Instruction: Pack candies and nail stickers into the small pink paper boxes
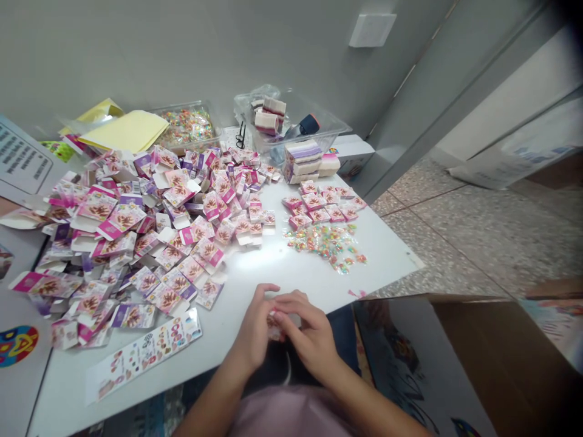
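Head view gives me a white table (291, 267) pushed against a grey wall, with speckled terrazzo floor (478, 230) to the right and a brown cardboard carton (492, 358) by my knee. Two clear plastic tubs (291, 124) stand at the back. A heap of small pink and purple printed paper boxes (150, 224), too many to count, covers the left half; about ten more sit in a neat cluster (323, 206) beside a scatter of tiny colourful charms (328, 243). One long sticker sheet (146, 352) lies near me; its print is unreadable. My left hand (255, 331) and right hand (310, 331) meet at the table's near edge, fingers pinched around one small pink item (274, 321).
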A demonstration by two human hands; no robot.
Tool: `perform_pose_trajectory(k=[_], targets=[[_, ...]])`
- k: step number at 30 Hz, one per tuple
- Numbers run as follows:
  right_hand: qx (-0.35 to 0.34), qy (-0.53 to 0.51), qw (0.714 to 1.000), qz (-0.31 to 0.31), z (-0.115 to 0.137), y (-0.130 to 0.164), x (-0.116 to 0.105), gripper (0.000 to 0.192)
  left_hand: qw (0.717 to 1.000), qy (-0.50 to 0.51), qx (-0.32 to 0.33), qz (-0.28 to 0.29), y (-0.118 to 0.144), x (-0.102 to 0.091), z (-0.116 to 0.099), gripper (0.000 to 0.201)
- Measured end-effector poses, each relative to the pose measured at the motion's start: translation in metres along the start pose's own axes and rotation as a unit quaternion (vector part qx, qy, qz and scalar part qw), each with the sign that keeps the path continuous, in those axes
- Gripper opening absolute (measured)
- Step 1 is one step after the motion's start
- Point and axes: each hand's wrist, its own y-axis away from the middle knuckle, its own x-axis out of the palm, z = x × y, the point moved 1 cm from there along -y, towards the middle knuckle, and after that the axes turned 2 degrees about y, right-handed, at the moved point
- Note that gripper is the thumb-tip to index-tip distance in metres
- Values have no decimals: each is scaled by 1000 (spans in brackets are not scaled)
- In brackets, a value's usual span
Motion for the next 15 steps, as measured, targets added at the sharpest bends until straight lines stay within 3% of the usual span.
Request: perform_pose_trajectory(k=[4, 6, 8, 11, 15], targets=[[-111, 142, 983, 19, 11, 3, -4, 26, 996, 93, -2, 2, 4, 4, 4, 29], [-131, 196, 971, 34, 20, 2, -6, 29, 990, 141, 11, 13, 7, 8, 3, 27], [-87, 178, 979, 38, 28, -1, -8, 20, 986, 163, 28, 26, 9, 12, 1, 29], [8, 53, 998, 34, 35, -9, -11, 5, 988, 144, 49, 24, 11, 16, -5, 27], [13, -17, 998, 58, 42, -14, -15, 9, 992, 116, 49, 0, 13, 20, -13, 25]])
